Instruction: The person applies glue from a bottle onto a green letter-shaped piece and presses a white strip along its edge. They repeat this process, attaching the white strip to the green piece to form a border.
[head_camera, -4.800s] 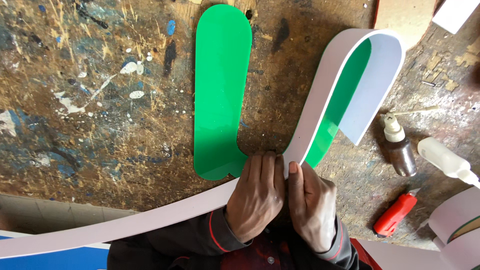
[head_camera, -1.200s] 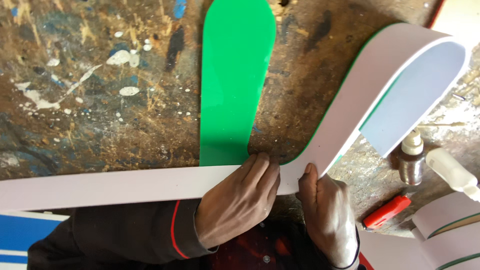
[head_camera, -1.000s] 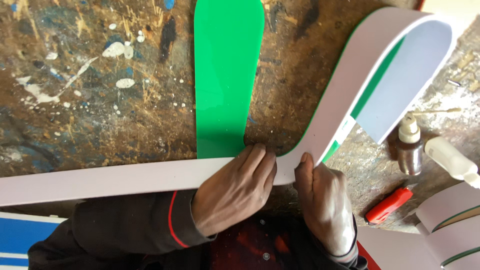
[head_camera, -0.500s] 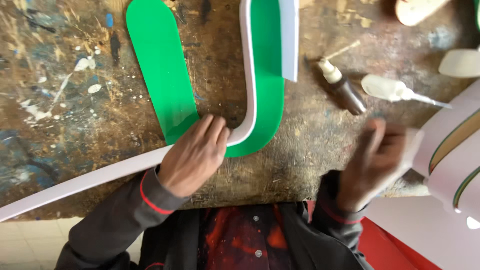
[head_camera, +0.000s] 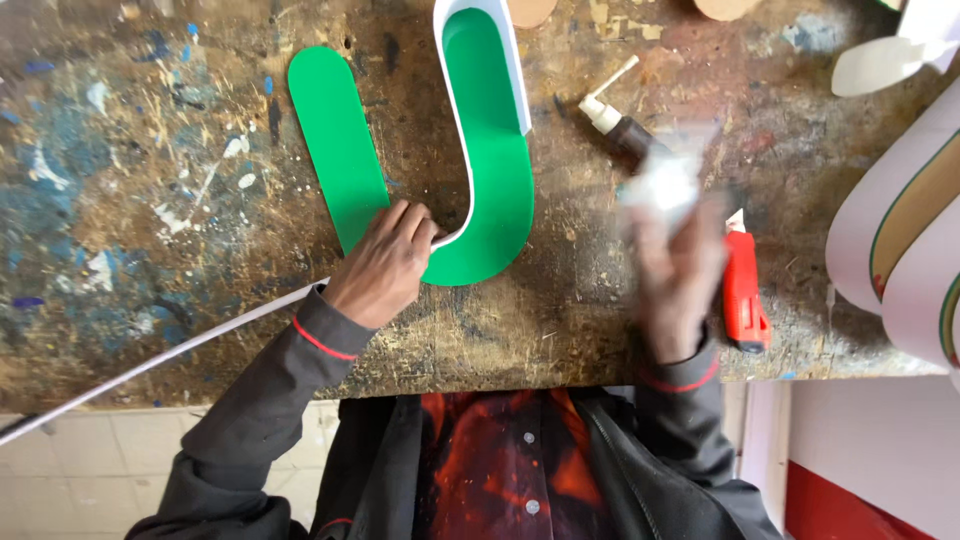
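Observation:
A green U-shaped panel (head_camera: 495, 190) lies flat on the worn, paint-spattered workbench (head_camera: 150, 200). A long white strip (head_camera: 170, 358) stands on edge, running from the lower left and following the panel's inner curve up to the top. My left hand (head_camera: 385, 265) pinches and presses this strip at the bottom of the U. My right hand (head_camera: 675, 275) is blurred by motion, raised over the bench right of the panel, gripping a whitish squeeze bottle (head_camera: 662, 185).
A small brown bottle with a white nozzle (head_camera: 618, 132) lies just right of the panel. A red utility knife (head_camera: 743, 292) lies by my right hand. Curved white-faced pieces with coloured edges (head_camera: 900, 240) lie at the right. The bench's front edge is near my body.
The strip has been bent round into the inside of the green U. My right hand let go of it, swung right and picked up the whitish bottle. My left hand stays on the strip.

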